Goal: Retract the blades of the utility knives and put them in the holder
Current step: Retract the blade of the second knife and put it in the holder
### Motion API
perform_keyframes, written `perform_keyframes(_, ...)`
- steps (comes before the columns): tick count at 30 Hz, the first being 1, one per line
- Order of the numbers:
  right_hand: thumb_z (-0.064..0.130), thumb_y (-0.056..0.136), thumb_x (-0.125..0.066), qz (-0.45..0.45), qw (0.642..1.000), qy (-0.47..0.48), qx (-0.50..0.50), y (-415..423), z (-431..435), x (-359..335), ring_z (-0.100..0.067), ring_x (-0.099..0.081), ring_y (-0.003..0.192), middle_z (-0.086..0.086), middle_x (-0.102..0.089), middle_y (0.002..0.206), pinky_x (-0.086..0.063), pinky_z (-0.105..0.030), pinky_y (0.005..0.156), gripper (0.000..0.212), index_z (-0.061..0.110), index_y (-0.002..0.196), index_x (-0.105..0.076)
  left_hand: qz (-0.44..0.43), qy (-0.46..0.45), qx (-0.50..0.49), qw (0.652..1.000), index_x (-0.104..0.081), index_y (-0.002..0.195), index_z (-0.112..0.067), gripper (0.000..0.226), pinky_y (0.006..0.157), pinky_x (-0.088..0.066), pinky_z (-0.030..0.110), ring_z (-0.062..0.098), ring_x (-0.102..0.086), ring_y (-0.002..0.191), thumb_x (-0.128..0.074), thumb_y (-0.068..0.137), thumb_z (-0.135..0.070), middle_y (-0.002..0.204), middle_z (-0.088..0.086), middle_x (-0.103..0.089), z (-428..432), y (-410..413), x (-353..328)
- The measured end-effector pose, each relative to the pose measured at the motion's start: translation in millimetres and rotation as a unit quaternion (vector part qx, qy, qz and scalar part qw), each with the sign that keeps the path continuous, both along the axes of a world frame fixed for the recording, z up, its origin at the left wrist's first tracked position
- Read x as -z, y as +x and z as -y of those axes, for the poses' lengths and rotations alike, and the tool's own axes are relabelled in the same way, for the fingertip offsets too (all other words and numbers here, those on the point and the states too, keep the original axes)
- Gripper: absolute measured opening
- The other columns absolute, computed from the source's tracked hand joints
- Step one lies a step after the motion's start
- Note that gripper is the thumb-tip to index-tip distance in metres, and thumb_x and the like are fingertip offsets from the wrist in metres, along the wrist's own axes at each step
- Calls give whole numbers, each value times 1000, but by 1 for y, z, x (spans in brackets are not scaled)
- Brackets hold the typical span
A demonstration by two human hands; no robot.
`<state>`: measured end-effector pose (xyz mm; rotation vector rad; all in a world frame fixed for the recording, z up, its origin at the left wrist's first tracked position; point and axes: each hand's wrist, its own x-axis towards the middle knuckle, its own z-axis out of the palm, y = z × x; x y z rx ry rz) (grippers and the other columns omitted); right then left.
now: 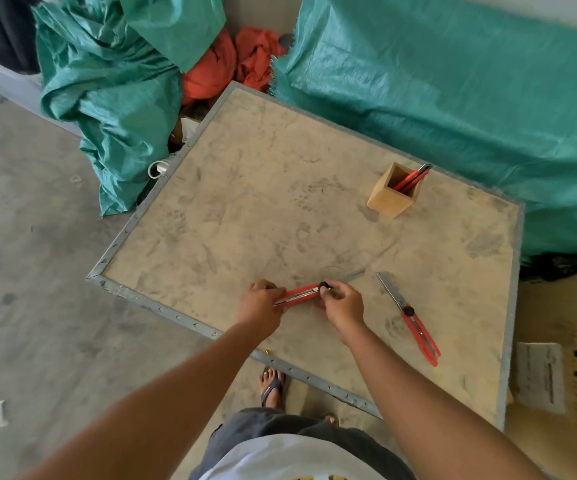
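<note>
A red utility knife (300,294) is held between both hands just above the near part of the table (231,216). My left hand (260,305) grips its rear end, and my right hand (343,303) pinches the black slider knob at its front end. No blade shows beyond my right fingers. A second red utility knife (410,317) lies on the table to the right, its long steel blade extended toward the far left. At the far right of the table stands a wooden square holder (394,190) with two red knives (412,177) leaning inside.
The table has a grey metal rim (162,308) and a dusty top. Green tarps (453,116) cover bulky things behind and to the left, with orange cloth (231,64) between them. My sandalled foot (273,382) stands on the concrete floor below the near edge.
</note>
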<state>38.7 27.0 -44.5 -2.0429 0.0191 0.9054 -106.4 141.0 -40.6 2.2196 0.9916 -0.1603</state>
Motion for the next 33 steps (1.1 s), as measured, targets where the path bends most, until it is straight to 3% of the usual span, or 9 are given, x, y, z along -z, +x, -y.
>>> perform_keyframes(3, 6, 99, -63, -43, 997, 57, 41, 6, -6, -15, -27, -76, 92, -12, -71, 109, -66, -35, 76, 20, 20, 111, -70, 52, -19, -25, 998, -71, 119, -28, 34, 84, -49, 32, 26, -60, 103, -71, 85, -28, 114, 2, -62, 6, 1, -4)
perform_keyframes(8, 9, 98, -66, -22, 995, 102, 10, 42, -13, -57, -23, -78, 88, -11, -74, 106, -65, -34, 72, 21, 22, 113, -72, 118, -44, -42, 991, -67, 125, -26, 40, 76, -47, 23, 18, -62, 93, -71, 86, -33, 116, -1, -61, 9, 21, -31)
perform_keyframes(13, 7, 96, -69, 13, 991, 129, -26, 98, 2, -107, -24, -77, 85, -15, -76, 103, -64, -30, 68, 22, 19, 113, -73, 135, -180, -4, 974, -59, 135, -28, 45, 66, -46, 10, 1, -63, 82, -67, 91, -22, 112, -11, -68, 8, 57, -79)
perform_keyframes(17, 9, 95, -70, 48, 988, 137, -57, 136, 21, -144, -25, -77, 85, -16, -77, 104, -64, -29, 67, 23, 14, 117, -74, 199, -262, 13, 944, -60, 134, -13, 52, 78, -60, 24, 4, -69, 79, -69, 86, 4, 108, -2, -73, 22, 86, -111)
perform_keyframes(20, 11, 95, -70, 58, 983, 164, -66, 159, 33, -163, -28, -78, 95, -15, -78, 109, -65, -40, 81, 21, 21, 113, -76, 231, -288, -9, 929, -62, 130, -9, 51, 84, -62, 38, 7, -70, 80, -70, 83, 10, 104, 2, -75, 37, 107, -130)
perform_keyframes(24, 14, 97, -68, 77, 974, 198, -82, 178, 47, -181, -22, -77, 104, -8, -78, 113, -60, -51, 95, 26, 36, 109, -76, 253, -288, -23, 923, -63, 130, -12, 51, 87, -59, 25, 4, -72, 82, -76, 82, 1, 98, -6, -75, 56, 129, -153)
perform_keyframes(27, 9, 99, -63, 81, 966, 220, -110, 183, 59, -193, -18, -77, 103, -6, -77, 115, -62, -47, 92, 30, 28, 119, -74, 269, -286, -38, 919, -63, 129, -13, 52, 80, -57, 15, 4, -72, 83, -77, 81, 1, 99, -3, -77, 69, 137, -165)
perform_keyframes(30, 5, 99, -62, 89, 957, 219, -170, 177, 71, -198, -9, -79, 90, -6, -77, 111, -66, -31, 76, 29, 14, 124, -72, 304, -310, -80, 897, -63, 129, -7, 50, 77, -57, 18, 11, -73, 85, -74, 82, 5, 105, 11, -76, 81, 143, -166)
perform_keyframes(33, 6, 98, -64, 87, 953, 206, -206, 174, 78, -193, -19, -79, 93, -12, -77, 114, -67, -38, 75, 28, 11, 123, -74, 325, -326, -104, 882, -62, 130, -3, 49, 80, -60, 26, 18, -75, 84, -73, 83, 6, 104, 18, -76, 86, 150, -165)
